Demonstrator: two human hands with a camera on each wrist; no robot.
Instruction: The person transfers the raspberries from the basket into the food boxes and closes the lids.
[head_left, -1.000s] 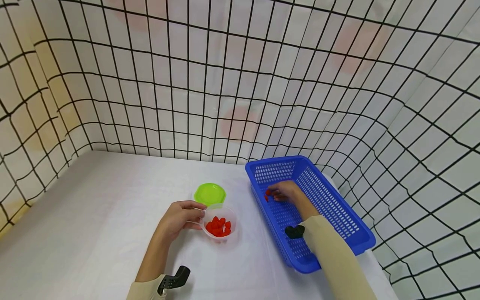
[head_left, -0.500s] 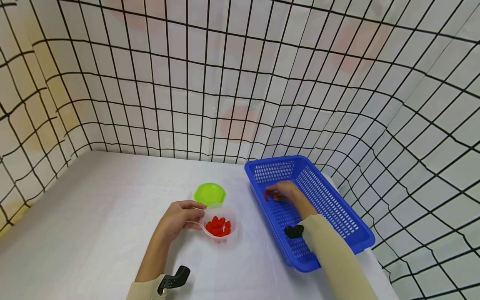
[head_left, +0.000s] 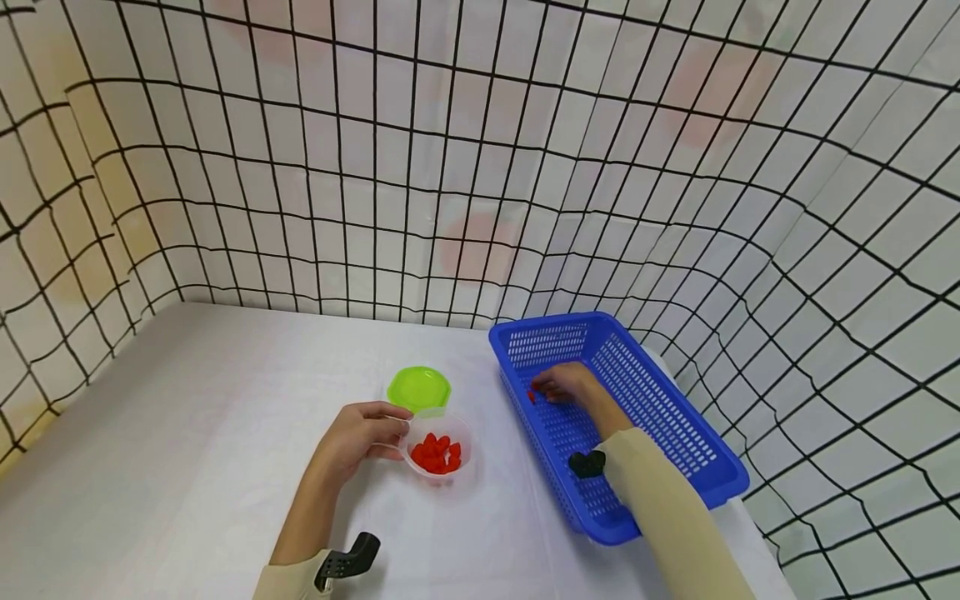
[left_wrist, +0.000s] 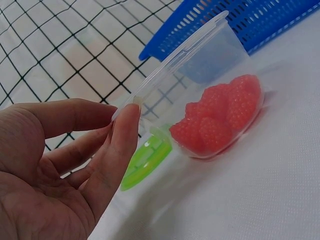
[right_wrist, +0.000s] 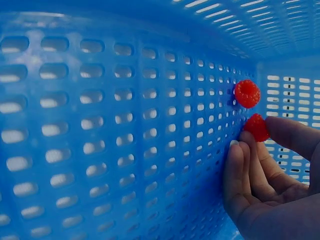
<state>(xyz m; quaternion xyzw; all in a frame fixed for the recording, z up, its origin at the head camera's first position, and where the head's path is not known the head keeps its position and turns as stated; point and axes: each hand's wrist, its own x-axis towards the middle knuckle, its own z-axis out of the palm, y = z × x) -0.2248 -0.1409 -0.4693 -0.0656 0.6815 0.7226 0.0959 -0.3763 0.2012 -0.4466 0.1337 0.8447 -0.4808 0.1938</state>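
Observation:
My left hand (head_left: 363, 433) pinches the rim of a clear plastic tub (head_left: 452, 423) between thumb and fingers. The tub stands on the white table, and several red raspberries (left_wrist: 220, 117) lie heaped at its bottom. Inside the blue basket, my right hand (head_left: 566, 382) has its thumb and fingertips around one raspberry (right_wrist: 257, 127). A second raspberry (right_wrist: 247, 93) lies loose on the basket floor just beside those fingertips. Behind the tub, a bright green lid (head_left: 418, 388) lies flat on the table.
The blue perforated basket (head_left: 543, 471) takes up the table's right side, its raised walls around my right hand. White table surface (head_left: 225, 400) stretches off to the left. A black wire grid (head_left: 412, 175) backed by pale sheeting encloses the back and sides.
My right fingertips have shifted slightly and drawn in over one raspberry, so less red shows at them. My left hand, the tub and the lid stay in place.

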